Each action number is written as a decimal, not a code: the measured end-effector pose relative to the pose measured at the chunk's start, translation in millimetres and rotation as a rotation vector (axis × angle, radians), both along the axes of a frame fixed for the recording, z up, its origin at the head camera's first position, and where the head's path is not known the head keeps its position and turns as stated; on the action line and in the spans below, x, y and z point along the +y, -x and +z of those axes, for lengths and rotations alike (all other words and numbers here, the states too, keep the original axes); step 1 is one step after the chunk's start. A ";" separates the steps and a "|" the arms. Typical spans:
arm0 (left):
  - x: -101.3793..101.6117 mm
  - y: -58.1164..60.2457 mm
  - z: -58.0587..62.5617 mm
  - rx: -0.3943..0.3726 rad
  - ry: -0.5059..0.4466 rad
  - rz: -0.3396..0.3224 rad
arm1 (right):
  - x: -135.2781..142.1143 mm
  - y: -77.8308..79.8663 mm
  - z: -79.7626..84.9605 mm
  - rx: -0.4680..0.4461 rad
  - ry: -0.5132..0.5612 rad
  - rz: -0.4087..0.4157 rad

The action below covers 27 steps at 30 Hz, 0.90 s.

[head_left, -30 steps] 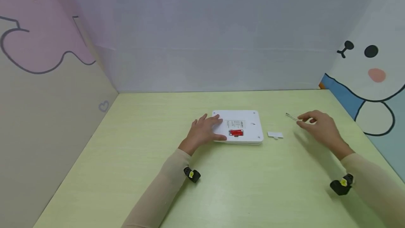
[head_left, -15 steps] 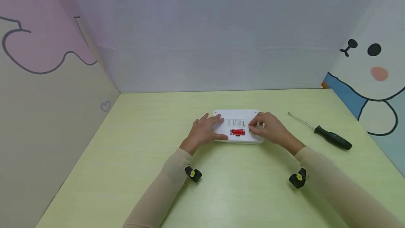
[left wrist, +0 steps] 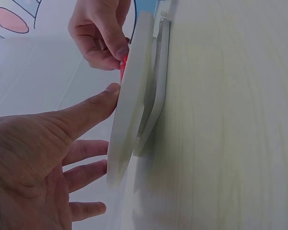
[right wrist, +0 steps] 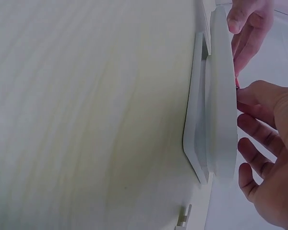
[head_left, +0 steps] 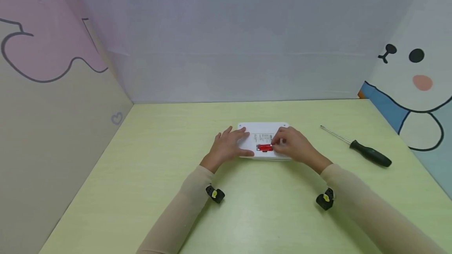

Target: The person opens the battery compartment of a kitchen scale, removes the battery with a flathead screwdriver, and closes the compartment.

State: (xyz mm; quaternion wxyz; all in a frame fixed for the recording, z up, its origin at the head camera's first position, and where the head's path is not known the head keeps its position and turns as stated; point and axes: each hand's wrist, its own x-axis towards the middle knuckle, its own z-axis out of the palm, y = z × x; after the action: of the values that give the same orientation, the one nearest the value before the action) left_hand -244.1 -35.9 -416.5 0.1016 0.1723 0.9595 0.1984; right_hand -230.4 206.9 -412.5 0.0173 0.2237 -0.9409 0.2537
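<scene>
A white, flat device [head_left: 261,127], perhaps a scale, lies with its underside up on the table. Two red batteries [head_left: 264,147] sit in its uncovered battery compartment. My left hand [head_left: 226,147] rests on the device's left side with spread, mostly straight fingers; in the left wrist view its thumb [left wrist: 93,108] touches the upper face. Curled over the compartment, my right hand [head_left: 296,145] pinches the right end of a battery between thumb and forefinger. The right wrist view shows only a sliver of red at those fingertips. The small white battery cover [right wrist: 184,218] lies beside the device.
A screwdriver [head_left: 369,153] with a dark handle lies on the table [head_left: 268,211] to the right, its shaft pointing to the upper left. A white wall [head_left: 229,69] stands behind the table, with patterned panels at both sides.
My right hand let go of the screwdriver, moved left onto the device, then slid a little further left to the batteries. My left hand stays in place.
</scene>
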 end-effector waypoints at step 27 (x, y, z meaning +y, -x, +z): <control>-0.3 -0.2 -0.3 0.000 -0.008 0.007 | -4.6 6.5 0.2 -0.016 -0.033 0.014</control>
State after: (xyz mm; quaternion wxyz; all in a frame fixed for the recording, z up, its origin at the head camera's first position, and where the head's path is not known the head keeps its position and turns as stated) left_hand -244.0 -36.3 -416.7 0.1004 0.1694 0.9593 0.2025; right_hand -236.9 202.3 -412.3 0.0042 0.2283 -0.9436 0.2399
